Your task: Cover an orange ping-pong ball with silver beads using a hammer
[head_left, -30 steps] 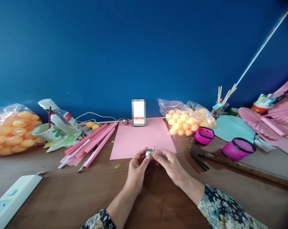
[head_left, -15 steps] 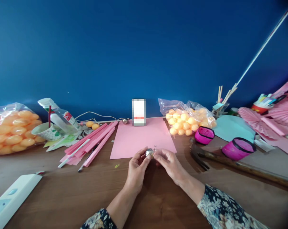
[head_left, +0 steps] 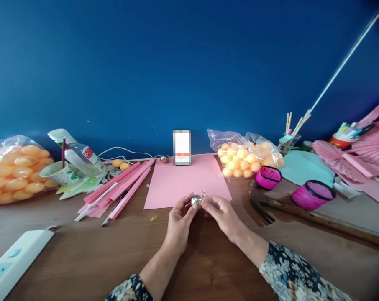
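The left hand [head_left: 179,215] pinched the silvery ball [head_left: 195,200]; the right hand [head_left: 222,214], hold unclear, probably needed lightness at its three o'clock.

I'm getting moderate indoor light, the wall [head_left: 129,75] showing brighter blue at left and fading to near-black in the upper right corner. Glare is breaking across the left bag [head_left: 20,171] and the right bag [head_left: 238,159], and the ball [head_left: 195,200] is catching white highlights. A soft shadow is darkening the table [head_left: 114,259] between the left hand [head_left: 180,215] and the right hand [head_left: 222,213]. The wide lens is stretching the strip [head_left: 18,261]. Blocky pixels are masking the screen [head_left: 182,146], and fingertip detail is coming through soft.
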Demonstrator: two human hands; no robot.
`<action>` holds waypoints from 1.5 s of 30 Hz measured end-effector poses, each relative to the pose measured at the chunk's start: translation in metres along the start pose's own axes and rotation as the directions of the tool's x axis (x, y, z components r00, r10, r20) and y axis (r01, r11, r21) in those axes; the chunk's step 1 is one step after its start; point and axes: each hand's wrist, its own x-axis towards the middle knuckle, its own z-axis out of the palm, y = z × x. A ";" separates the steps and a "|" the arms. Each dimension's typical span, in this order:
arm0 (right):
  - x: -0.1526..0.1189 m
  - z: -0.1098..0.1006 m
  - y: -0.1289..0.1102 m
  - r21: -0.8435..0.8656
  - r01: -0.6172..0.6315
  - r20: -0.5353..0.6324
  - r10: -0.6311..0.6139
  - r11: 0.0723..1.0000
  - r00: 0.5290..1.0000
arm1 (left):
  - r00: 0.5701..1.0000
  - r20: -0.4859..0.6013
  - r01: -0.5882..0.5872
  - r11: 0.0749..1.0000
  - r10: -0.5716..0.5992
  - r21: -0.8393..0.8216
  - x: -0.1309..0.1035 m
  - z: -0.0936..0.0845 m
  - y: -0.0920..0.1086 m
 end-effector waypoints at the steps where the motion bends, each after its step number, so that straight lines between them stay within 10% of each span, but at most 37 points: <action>1: 0.000 0.000 0.000 -0.001 0.001 0.001 -0.001 1.000 1.000 | 1.000 0.000 0.000 1.000 0.000 0.001 0.000 0.000 0.000; 45: 0.002 0.000 -0.004 0.091 -0.108 -0.029 0.111 0.990 0.993 | 0.996 -0.008 -0.085 0.991 0.086 0.100 0.001 0.000 -0.005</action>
